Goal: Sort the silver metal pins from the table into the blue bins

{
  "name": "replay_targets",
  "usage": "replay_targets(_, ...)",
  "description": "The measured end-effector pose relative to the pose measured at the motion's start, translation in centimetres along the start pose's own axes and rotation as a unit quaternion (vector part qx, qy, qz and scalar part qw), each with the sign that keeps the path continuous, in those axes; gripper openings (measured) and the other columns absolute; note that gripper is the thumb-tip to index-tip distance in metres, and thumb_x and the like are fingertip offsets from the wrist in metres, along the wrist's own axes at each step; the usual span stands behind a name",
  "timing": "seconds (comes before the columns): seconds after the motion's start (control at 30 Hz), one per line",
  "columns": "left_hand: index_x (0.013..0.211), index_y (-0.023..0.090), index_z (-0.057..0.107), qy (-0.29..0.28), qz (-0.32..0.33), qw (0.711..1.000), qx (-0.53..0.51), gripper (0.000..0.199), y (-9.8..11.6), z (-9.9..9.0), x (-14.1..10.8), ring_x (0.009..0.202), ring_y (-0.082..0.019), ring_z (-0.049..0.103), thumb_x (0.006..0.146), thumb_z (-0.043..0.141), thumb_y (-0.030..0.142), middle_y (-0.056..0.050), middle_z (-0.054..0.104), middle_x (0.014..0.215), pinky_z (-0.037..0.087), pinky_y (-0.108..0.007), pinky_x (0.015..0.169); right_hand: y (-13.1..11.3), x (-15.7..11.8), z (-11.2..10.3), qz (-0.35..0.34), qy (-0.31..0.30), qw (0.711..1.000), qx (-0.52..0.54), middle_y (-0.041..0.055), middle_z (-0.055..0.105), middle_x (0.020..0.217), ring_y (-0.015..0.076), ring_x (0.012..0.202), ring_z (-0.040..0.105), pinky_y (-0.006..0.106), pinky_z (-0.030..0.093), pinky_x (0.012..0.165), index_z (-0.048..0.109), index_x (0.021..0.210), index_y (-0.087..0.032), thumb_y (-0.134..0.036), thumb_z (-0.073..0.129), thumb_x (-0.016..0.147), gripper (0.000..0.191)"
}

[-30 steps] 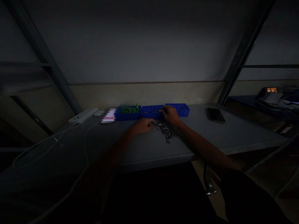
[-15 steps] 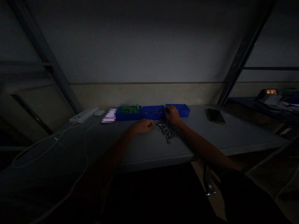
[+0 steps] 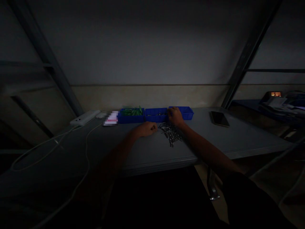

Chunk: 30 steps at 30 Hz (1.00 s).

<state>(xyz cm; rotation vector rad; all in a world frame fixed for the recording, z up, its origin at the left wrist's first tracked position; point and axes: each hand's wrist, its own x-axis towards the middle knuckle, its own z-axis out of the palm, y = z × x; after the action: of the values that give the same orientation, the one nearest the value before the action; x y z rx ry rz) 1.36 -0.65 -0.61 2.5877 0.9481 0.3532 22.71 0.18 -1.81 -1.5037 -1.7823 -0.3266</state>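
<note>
My left hand rests on the table with its fingers curled inward, just left of a pile of small shiny metal pieces. Whatever it may hold is too dark to make out. My right hand is at the right end of the middle blue bin, its fingers bent together at the rim. Whether something sits between those fingertips is hidden. A few metal pieces show inside the middle bin. To the right stands another blue bin, partly covered by my right hand.
A blue bin with green pieces stands on the left. Beyond it are a blurred-out pink and white item and a white power strip with cables. A dark phone lies to the right on the grey table.
Both hands have stayed nearly where they were. The view has shifted very slightly.
</note>
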Motion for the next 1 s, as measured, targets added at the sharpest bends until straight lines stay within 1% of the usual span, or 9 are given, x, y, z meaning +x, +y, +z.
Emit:
replay_targets(0.13,0.082,0.016,0.060,0.029,0.005,1.000,0.000,0.015,-0.1,-0.4,0.0,0.068,-0.015,0.059,0.077,0.048,0.023,-0.004,0.067,0.075,0.041,-0.022,0.061,-0.1,0.0,-0.2,0.010,-0.007,1.000,0.008,0.0136,0.060,0.099,0.0244,0.095,0.050,0.037,0.039,0.088,0.063,0.101,-0.013,-0.017,0.046,0.083,0.026)
replay_targets(0.27,0.086,0.015,0.059,0.080,-0.022,0.996,0.013,0.018,-0.2,-1.0,-0.2,0.070,-0.016,0.060,0.079,0.046,0.024,-0.005,0.067,0.078,0.041,-0.023,0.061,-0.7,-0.3,-0.6,0.005,-0.011,1.000,0.005,0.0132,0.061,0.094,0.0236,0.093,0.051,0.036,0.039,0.086,0.064,0.096,-0.013,-0.017,0.044,0.084,0.024)
replay_targets(0.47,0.087,0.014,0.059,0.134,-0.040,0.990,0.033,0.022,0.0,-1.2,-0.1,0.067,-0.016,0.058,0.084,0.041,0.026,-0.005,0.065,0.075,0.042,-0.026,0.063,-2.8,-0.8,-1.6,-0.033,-0.015,0.999,0.013,0.0117,0.060,0.094,0.0231,0.094,0.050,0.035,0.039,0.086,0.063,0.099,-0.014,-0.020,0.046,0.084,0.023)
replay_targets(0.6,0.089,0.014,0.058,0.169,-0.054,0.984,0.032,0.021,-0.2,-1.1,0.2,0.072,-0.017,0.059,0.085,0.041,0.026,-0.006,0.065,0.079,0.043,-0.027,0.066,-4.5,-1.3,-2.0,-0.076,-0.047,0.995,0.037,0.0101,0.061,0.096,0.0225,0.095,0.050,0.036,0.039,0.086,0.061,0.101,-0.016,-0.023,0.047,0.084,0.023)
replay_targets(0.7,0.089,0.015,0.058,0.185,-0.059,0.981,0.020,0.020,-0.3,-1.1,0.2,0.075,-0.018,0.060,0.085,0.042,0.026,-0.007,0.065,0.081,0.043,-0.027,0.068,-5.3,-1.6,-2.0,-0.106,-0.073,0.991,0.047,0.0094,0.061,0.097,0.0221,0.094,0.050,0.036,0.039,0.086,0.061,0.100,-0.016,-0.023,0.049,0.084,0.022)
replay_targets(0.8,0.088,0.014,0.058,0.188,-0.063,0.980,0.009,0.019,-0.3,-1.3,0.1,0.074,-0.018,0.060,0.085,0.042,0.025,-0.007,0.065,0.079,0.043,-0.028,0.069,-5.5,-1.8,-1.8,-0.122,-0.090,0.987,0.047,0.0091,0.062,0.095,0.0213,0.092,0.051,0.035,0.040,0.084,0.061,0.096,-0.015,-0.023,0.051,0.082,0.019)
replay_targets(1.0,0.086,0.015,0.058,0.201,-0.052,0.978,-0.010,0.020,-0.3,-1.5,-0.1,0.071,-0.017,0.059,0.086,0.041,0.026,-0.005,0.064,0.075,0.042,-0.028,0.068,-4.9,-1.7,-1.3,-0.117,-0.084,0.989,0.040,0.0081,0.061,0.088,0.0196,0.085,0.052,0.033,0.040,0.082,0.059,0.091,-0.016,-0.021,0.050,0.082,0.014)
